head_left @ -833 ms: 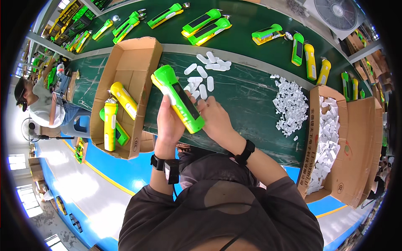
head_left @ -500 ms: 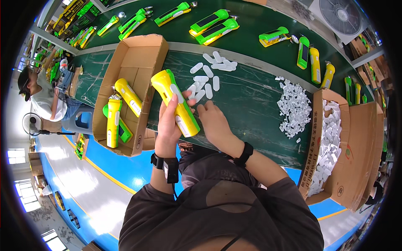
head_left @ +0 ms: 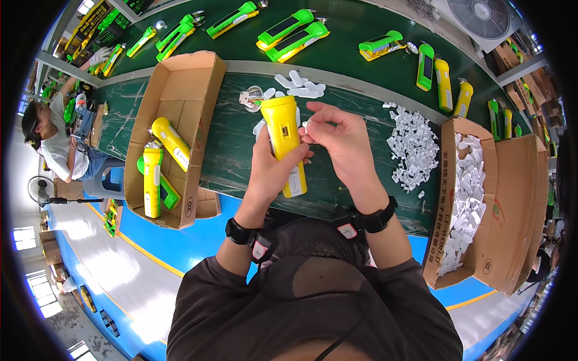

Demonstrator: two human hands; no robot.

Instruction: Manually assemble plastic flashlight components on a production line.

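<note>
My left hand (head_left: 272, 168) is wrapped round a yellow flashlight body (head_left: 282, 120), held upright over the near table edge with its slotted side facing me. Close to the flashlight's right side, my right hand (head_left: 340, 138) pinches a small white plastic piece (head_left: 306, 127) between thumb and finger. A clear, round reflector head (head_left: 251, 98) shows just left of the flashlight's wide end; whether it is attached is hidden. Oblong white plastic pieces (head_left: 304, 89) lie on the table behind the flashlight, partly covered by it.
A carton (head_left: 208, 90) holding several flashlights stands at left. Many small white pieces (head_left: 412, 144) are heaped at right, beside a carton (head_left: 442, 198) filled with white parts. Green-and-yellow flashlights (head_left: 301, 39) lie on the far belt. Another person (head_left: 57, 135) sits at far left.
The flashlight has been turned upright, its slot now facing me. My right hand has risen from the table to the flashlight's side, pinching a small white piece. The reflector head has come into sight.
</note>
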